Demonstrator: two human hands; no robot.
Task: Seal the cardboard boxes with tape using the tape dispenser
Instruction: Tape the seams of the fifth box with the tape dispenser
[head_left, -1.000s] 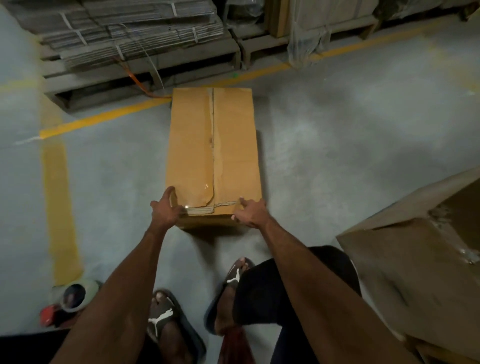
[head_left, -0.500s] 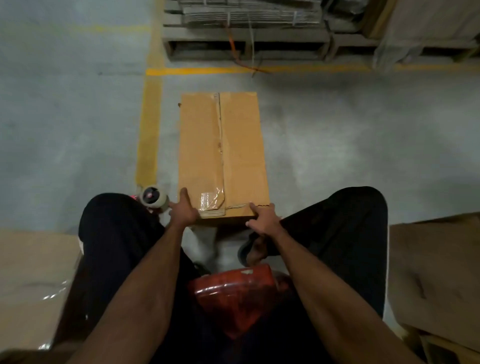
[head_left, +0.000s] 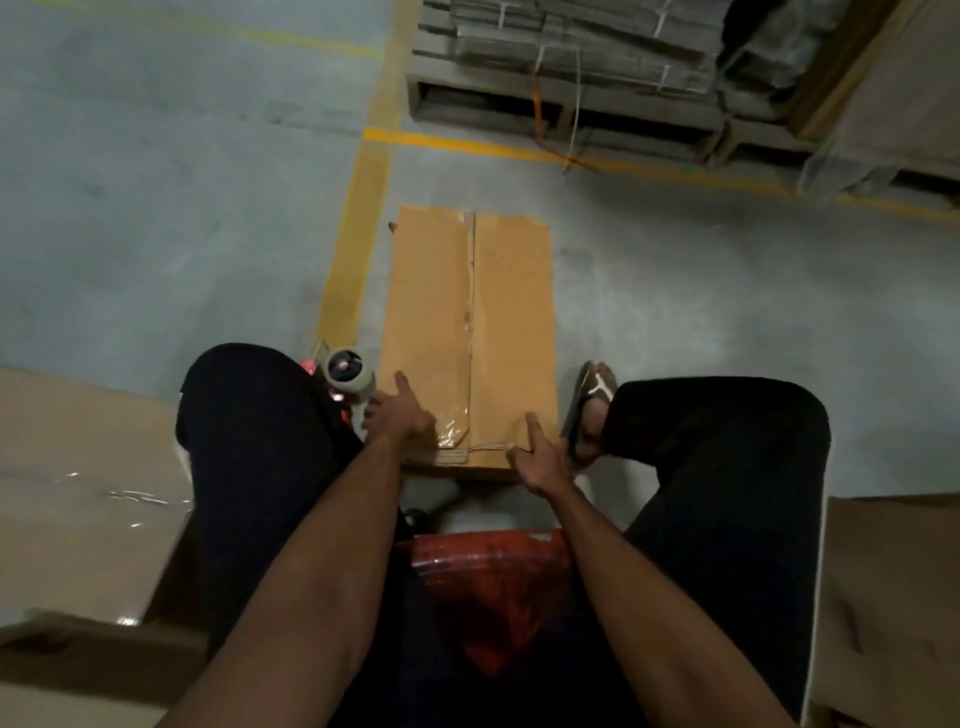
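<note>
Your cardboard box (head_left: 498, 332) lies flat on the floor, long and narrow, running away from you, its two top flaps closed along a lengthwise centre seam. A scrap of clear tape (head_left: 451, 427) shines at the near end, left of the seam. The tape dispenser (head_left: 347, 371) sits just beside the box's near left corner, apparently resting on the floor, roll facing up.

This is a warehouse or packing floor. The grey concrete floor (head_left: 156, 208) is marked with painted yellow lines (head_left: 358, 234), and wooden pallets (head_left: 566, 104) at the far side carry strapped bundles of flattened cardboard (head_left: 571, 47). More cardboard boxes (head_left: 78, 493) stand on the floor at either side.
</note>
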